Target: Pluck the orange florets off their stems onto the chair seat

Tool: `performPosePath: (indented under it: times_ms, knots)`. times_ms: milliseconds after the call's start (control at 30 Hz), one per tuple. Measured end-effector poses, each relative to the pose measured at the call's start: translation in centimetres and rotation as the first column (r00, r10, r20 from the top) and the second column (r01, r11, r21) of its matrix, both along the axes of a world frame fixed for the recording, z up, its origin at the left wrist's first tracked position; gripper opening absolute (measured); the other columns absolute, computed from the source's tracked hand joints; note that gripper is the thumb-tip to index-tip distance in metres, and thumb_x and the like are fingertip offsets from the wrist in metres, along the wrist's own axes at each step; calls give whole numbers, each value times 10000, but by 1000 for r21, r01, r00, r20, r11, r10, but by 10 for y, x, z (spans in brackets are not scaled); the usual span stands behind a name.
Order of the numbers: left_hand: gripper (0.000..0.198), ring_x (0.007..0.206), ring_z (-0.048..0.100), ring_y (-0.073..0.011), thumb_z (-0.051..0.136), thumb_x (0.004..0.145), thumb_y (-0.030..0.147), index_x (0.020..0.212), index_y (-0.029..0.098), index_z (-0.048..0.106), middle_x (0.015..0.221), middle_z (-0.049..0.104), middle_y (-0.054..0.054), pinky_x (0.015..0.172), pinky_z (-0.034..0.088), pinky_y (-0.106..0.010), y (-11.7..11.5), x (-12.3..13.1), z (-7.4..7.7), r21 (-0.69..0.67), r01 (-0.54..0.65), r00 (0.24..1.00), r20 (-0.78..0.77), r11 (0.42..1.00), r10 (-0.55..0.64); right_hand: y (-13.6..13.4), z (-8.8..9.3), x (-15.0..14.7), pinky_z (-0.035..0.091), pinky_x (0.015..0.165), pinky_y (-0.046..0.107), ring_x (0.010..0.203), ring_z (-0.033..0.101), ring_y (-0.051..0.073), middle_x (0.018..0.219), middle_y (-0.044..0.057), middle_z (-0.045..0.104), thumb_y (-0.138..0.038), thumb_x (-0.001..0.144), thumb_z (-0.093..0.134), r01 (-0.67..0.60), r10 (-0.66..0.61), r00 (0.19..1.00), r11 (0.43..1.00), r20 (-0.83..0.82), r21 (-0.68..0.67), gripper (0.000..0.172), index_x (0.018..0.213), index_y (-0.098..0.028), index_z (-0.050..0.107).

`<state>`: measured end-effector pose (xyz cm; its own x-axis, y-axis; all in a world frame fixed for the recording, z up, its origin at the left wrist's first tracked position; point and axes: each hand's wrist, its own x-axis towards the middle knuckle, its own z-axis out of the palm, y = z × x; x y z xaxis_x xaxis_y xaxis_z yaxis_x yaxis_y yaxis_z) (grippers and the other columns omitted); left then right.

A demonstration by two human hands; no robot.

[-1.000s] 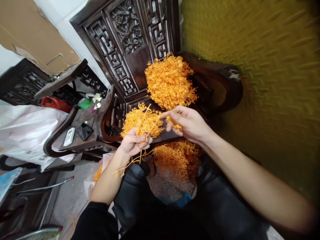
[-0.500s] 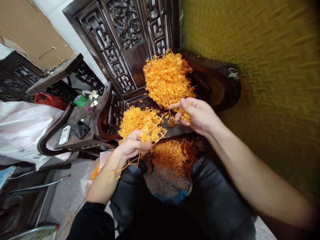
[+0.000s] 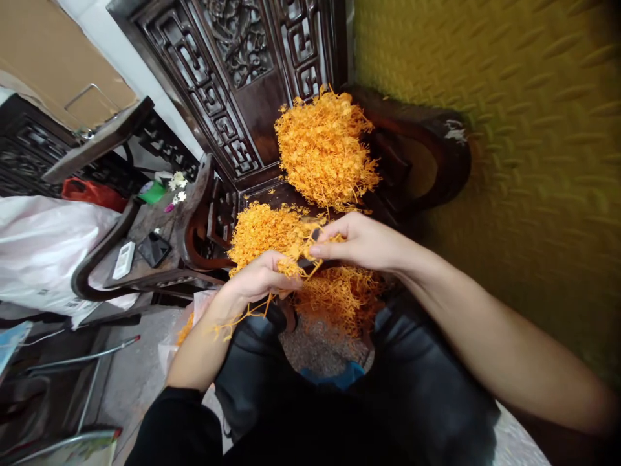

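Observation:
My left hand point(image 3: 259, 279) is closed around a branched orange plastic flower sprig point(image 3: 242, 318), its thin stem trailing down past my wrist. My right hand point(image 3: 352, 241) pinches orange twigs at the upper end of the same sprig, close to my left fingers. Behind my left hand lies a pile of small orange flower pieces point(image 3: 257, 230) on the dark wooden chair seat. A larger heap of orange pieces point(image 3: 326, 149) rests farther back against the carved chair back. Bare orange stems point(image 3: 342, 298) are heaped below the seat edge, between my knees.
The carved wooden chair back point(image 3: 247, 123) stands ahead, with a curved armrest point(image 3: 453, 155) on the right. A yellow patterned surface point(image 3: 509, 97) fills the right side. At left, a side table holds a white device point(image 3: 125, 260) and a black object point(image 3: 154, 249). A white bag point(image 3: 48, 246) lies beyond.
My right hand has moved left and down from beside the large heap to the sprig in my left hand. The orange bits that showed in its fingers are no longer visible there.

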<state>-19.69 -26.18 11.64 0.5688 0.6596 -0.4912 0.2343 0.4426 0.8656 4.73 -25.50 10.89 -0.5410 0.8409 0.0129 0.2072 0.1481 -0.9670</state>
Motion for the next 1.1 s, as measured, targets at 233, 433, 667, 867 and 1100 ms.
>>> performPosePath:
  times_ms: [233, 433, 667, 867, 1100]
  knots:
    - [291, 402, 404, -53, 891, 544, 249, 560, 114, 634, 477, 535, 16, 411, 240, -204, 4, -12, 5, 20, -7, 1000, 8, 1000, 7, 16, -10, 41, 204, 425, 274, 394, 371, 76, 450, -25, 489, -442, 797, 850, 595, -593, 757, 799, -274, -85, 333, 671, -170, 705]
    - [300, 412, 380, -35, 908, 574, 290, 647, 93, 693, 531, 565, 4, 415, 182, -194, 10, -16, 9, 48, -98, 993, 77, 994, 94, 19, -18, 39, 163, 335, 240, 332, 372, 58, 552, 55, 658, -469, 865, 794, 404, -441, 877, 891, -188, -205, 345, 761, -142, 761]
    - [319, 430, 408, -45, 876, 700, 343, 670, 107, 662, 497, 546, 17, 432, 210, -191, 10, -17, 7, 138, 27, 1000, -10, 990, -26, 14, -13, 19, 181, 346, 215, 522, 615, 121, 883, 95, 741, -305, 776, 843, 294, -430, 809, 887, -402, -356, 435, 1178, -151, 777]
    - [284, 431, 408, -46, 856, 710, 324, 673, 118, 664, 526, 559, 22, 434, 239, -187, 5, -15, -1, 10, 188, 982, -10, 982, -187, 11, -8, 8, 208, 403, 229, 467, 424, 61, 639, -16, 555, -691, 740, 844, -15, -102, 911, 960, -400, -280, 658, 1083, -133, 777]
    - [218, 400, 448, -67, 853, 647, 260, 608, 114, 695, 494, 572, 8, 403, 325, -197, 2, -16, -2, -41, 270, 963, 21, 962, -269, 31, -7, 14, 176, 414, 238, 464, 367, 74, 575, -46, 410, -646, 744, 866, 472, -487, 737, 867, -468, -158, 553, 681, -220, 519]
